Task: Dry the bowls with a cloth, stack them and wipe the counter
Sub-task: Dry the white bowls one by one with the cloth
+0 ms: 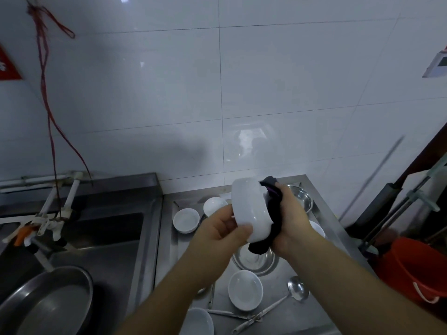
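White bowl (251,211) in left hand (217,228); right hand (290,221) presses dark cloth (274,213) inside.

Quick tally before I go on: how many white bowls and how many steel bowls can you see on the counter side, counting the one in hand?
White bowls: 6, held bowl, four on the counter, one partly hidden behind the right arm.
Steel bowls: 2.
Total: 8.
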### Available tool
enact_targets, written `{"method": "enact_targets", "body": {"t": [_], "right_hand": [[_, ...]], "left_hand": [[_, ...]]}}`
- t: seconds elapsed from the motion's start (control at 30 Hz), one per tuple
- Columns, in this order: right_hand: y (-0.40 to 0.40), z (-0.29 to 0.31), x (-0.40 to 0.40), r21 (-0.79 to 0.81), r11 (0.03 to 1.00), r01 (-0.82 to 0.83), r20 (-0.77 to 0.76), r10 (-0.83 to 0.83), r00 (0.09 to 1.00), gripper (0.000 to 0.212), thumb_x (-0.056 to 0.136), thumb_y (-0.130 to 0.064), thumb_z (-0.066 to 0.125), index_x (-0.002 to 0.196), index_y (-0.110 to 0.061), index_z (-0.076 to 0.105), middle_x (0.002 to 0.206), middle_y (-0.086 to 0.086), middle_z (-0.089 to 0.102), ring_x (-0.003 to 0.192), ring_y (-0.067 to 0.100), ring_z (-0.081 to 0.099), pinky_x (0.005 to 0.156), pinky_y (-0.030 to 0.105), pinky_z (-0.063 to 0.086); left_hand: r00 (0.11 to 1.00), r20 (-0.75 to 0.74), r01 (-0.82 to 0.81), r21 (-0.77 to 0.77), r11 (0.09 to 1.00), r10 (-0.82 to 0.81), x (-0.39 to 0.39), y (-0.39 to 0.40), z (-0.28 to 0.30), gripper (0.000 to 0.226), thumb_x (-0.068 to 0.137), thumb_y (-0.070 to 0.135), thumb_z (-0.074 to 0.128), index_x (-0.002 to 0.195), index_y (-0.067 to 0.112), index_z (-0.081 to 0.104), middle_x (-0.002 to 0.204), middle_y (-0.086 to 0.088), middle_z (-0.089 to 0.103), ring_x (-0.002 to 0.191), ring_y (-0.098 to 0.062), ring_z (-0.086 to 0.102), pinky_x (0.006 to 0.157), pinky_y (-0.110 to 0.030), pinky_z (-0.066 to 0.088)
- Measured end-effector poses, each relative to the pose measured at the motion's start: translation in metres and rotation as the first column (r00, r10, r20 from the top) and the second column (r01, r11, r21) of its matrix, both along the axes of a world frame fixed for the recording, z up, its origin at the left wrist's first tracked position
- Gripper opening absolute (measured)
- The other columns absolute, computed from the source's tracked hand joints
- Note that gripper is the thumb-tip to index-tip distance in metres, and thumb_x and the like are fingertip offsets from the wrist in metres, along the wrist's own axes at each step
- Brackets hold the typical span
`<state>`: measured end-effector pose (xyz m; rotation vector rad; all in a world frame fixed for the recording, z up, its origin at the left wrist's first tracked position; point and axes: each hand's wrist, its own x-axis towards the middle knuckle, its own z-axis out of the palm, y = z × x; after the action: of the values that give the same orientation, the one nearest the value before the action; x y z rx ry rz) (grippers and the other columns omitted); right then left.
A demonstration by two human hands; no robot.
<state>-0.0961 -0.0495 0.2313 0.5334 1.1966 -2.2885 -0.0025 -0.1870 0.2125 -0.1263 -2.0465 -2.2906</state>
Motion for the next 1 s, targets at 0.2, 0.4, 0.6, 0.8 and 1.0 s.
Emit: {"method": "enact_targets", "body": {"t": [0.2,0.4,0.6,0.8,1.0], "right_hand": [[-0.012,-0.001,0.015,0.016,0.999,0.051,-0.008,-0.05,0.999,0.033,0.107,-0.039,0.054,0.103,-0.011,0.072,0.077,0.007,0.074,0.074,0.025,0.075,0.069,0.039,0.06],[-0.006,-0.003,0.025,0.106,0.98,0.167,-0.22,-0.141,0.965,0.015,0.105,-0.023,0.06,0.105,-0.014,0.073,0.084,0.005,0.082,0.074,0.019,0.08,0.054,0.028,0.062],[0.008,-0.002,0.016,0.196,0.964,0.179,-0.378,-0.094,0.921,0.016,0.101,-0.03,0.065,0.091,-0.029,0.077,0.083,0.0,0.081,0.074,0.018,0.08,0.054,0.031,0.062],[0.018,-0.014,0.012,0.313,0.943,0.116,-0.396,0.019,0.918,0.044,0.076,-0.045,0.086,0.112,-0.027,0.068,0.089,0.001,0.08,0.08,0.02,0.081,0.063,0.04,0.066],[0.033,-0.04,0.012,0.389,0.902,0.19,-0.392,-0.025,0.92,0.03,0.069,-0.033,0.091,0.093,-0.028,0.074,0.094,0.016,0.077,0.09,0.036,0.078,0.08,0.059,0.065]], "left_hand": [[0.991,-0.042,-0.131,-0.267,0.955,0.124,-0.008,0.015,-0.006,0.028,0.099,0.032,0.06,0.123,0.043,0.069,0.108,0.005,0.079,0.103,-0.015,0.075,0.09,-0.043,0.063],[0.988,-0.087,-0.156,-0.506,0.848,0.13,-0.008,0.018,-0.011,0.014,0.106,0.036,0.052,0.106,0.031,0.065,0.084,0.003,0.074,0.072,-0.017,0.068,0.067,-0.047,0.06],[0.997,-0.047,-0.075,-0.667,0.741,0.059,-0.007,0.02,-0.007,0.012,0.105,0.039,0.052,0.106,0.031,0.06,0.092,0.007,0.075,0.086,-0.016,0.071,0.079,-0.047,0.061],[0.999,-0.036,-0.042,-0.877,0.479,0.021,-0.017,0.024,-0.01,0.007,0.108,0.033,0.048,0.108,0.027,0.052,0.092,0.0,0.071,0.078,-0.021,0.067,0.074,-0.042,0.059],[0.994,0.01,0.042,-0.959,0.281,-0.113,-0.03,0.036,-0.016,0.016,0.11,0.031,0.045,0.12,0.022,0.053,0.099,-0.005,0.071,0.082,-0.026,0.065,0.07,-0.039,0.052]]}}
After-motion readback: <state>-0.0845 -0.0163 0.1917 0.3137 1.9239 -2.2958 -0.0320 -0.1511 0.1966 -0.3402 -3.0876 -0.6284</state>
